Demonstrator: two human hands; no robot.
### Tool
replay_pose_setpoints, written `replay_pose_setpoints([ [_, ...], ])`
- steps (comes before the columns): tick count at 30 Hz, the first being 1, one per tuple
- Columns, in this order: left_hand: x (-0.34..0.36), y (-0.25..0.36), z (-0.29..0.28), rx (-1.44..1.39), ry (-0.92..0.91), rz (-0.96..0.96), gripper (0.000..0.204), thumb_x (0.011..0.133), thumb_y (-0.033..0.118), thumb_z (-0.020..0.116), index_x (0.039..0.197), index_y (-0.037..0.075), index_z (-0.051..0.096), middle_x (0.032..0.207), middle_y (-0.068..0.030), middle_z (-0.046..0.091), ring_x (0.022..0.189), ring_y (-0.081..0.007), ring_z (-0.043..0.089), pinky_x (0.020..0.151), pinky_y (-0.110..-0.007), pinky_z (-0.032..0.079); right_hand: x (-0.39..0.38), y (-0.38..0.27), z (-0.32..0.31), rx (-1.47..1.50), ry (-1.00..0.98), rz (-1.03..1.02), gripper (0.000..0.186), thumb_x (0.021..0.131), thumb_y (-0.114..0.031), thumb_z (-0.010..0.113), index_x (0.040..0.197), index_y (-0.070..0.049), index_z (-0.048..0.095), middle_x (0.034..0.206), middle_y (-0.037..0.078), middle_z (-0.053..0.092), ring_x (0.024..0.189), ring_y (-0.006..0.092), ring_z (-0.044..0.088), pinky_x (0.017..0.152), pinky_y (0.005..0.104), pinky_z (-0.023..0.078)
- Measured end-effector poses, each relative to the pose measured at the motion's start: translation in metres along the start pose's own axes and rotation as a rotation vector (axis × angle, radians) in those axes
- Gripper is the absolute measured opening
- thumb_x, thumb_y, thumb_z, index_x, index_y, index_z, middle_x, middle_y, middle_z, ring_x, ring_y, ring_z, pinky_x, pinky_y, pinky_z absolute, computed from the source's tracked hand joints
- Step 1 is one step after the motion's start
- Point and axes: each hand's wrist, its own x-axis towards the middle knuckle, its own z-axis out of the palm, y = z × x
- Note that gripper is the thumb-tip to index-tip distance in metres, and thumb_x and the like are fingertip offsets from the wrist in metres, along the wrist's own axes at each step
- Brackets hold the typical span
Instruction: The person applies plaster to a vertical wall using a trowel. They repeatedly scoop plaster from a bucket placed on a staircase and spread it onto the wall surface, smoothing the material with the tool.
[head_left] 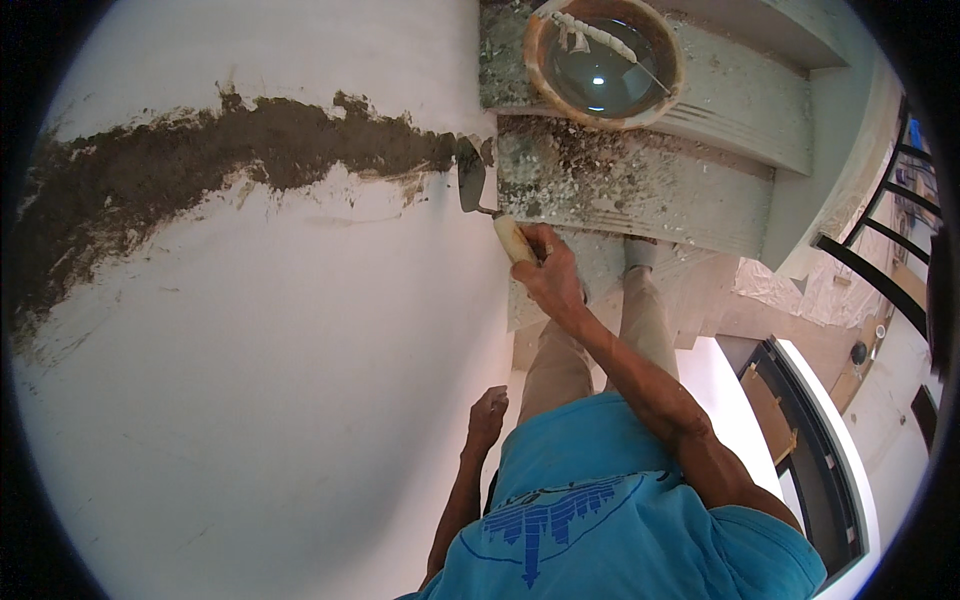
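My right hand [550, 270] is wrapped round the pale handle of a pointing trowel [472, 176]. The trowel's grey blade lies against the white wall [300, 400], at the right end of a rough band of dark wet mortar [250, 140]. That band runs leftward along the wall with ragged, smeared edges. My left hand [488, 418] hangs low beside the wall with its fingers curled in. Whether anything is inside those fingers is hidden.
Debris litters the stairs [700, 200] at the wall's right. On an upper step stands a round basin [535, 65] of cloudy water, with a pale-wrapped stick-like tool [600, 38] across its rim. A black railing [880, 280] and a dark frame [815, 450] are at the right.
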Motion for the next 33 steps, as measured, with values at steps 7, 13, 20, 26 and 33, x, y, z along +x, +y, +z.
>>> replay_pose_setpoints([
  [7, -0.002, -0.003, 0.002, 0.001, -0.006, -0.040, 0.037, 0.099, 0.028, 0.056, 0.124, 0.000, 0.062, 0.107, -0.0202, 0.071, 0.099, -0.0297, 0.069, 0.089, -0.039, 0.053, 0.017, 0.013, 0.001, -0.056, 0.028, -0.080, 0.050, 0.070, -0.012, 0.067, 0.117, 0.005, 0.060, 0.097, 0.021, 0.067, 0.087, 0.0266, 0.064, 0.083, 0.0367, 0.051],
  [13, -0.002, -0.006, 0.001, 0.012, -0.004, -0.032, 0.037, 0.100, 0.028, 0.055, 0.123, 0.000, 0.062, 0.107, -0.0205, 0.071, 0.099, -0.0294, 0.069, 0.089, -0.039, 0.053, 0.016, -0.007, 0.012, -0.224, 0.021, -0.016, 0.041, 0.074, -0.007, 0.066, 0.114, 0.002, 0.060, 0.100, 0.016, 0.065, 0.087, 0.0244, 0.062, 0.081, 0.0351, 0.050],
  [20, 0.002, -0.002, 0.004, 0.005, -0.014, 0.037, 0.038, 0.100, 0.028, 0.053, 0.123, -0.001, 0.062, 0.108, -0.0217, 0.070, 0.101, -0.0305, 0.069, 0.090, -0.039, 0.053, 0.002, -0.007, 0.062, -0.386, 0.135, -0.246, 0.050, 0.072, -0.003, 0.069, 0.119, -0.003, 0.052, 0.110, 0.019, 0.059, 0.092, 0.0416, 0.063, 0.076, 0.0451, 0.053],
  [26, 0.007, 0.011, 0.002, 0.009, -0.042, -0.008, 0.038, 0.100, 0.025, 0.051, 0.125, -0.002, 0.061, 0.111, -0.0223, 0.070, 0.104, -0.0316, 0.068, 0.094, -0.040, 0.051, -0.013, -0.028, 0.070, -0.422, 0.081, -0.210, 0.051, 0.071, -0.002, 0.069, 0.119, 0.000, 0.051, 0.109, 0.019, 0.056, 0.088, 0.0420, 0.062, 0.075, 0.0478, 0.052],
  [33, 0.008, 0.012, 0.001, 0.028, -0.061, 0.005, 0.039, 0.102, 0.028, 0.050, 0.124, -0.002, 0.061, 0.115, -0.0221, 0.069, 0.109, -0.0322, 0.067, 0.095, -0.041, 0.051, -0.030, -0.033, 0.055, -0.324, 0.083, -0.218, 0.051, 0.071, -0.002, 0.068, 0.120, 0.000, 0.052, 0.109, 0.020, 0.059, 0.092, 0.0416, 0.062, 0.080, 0.0463, 0.052],
])
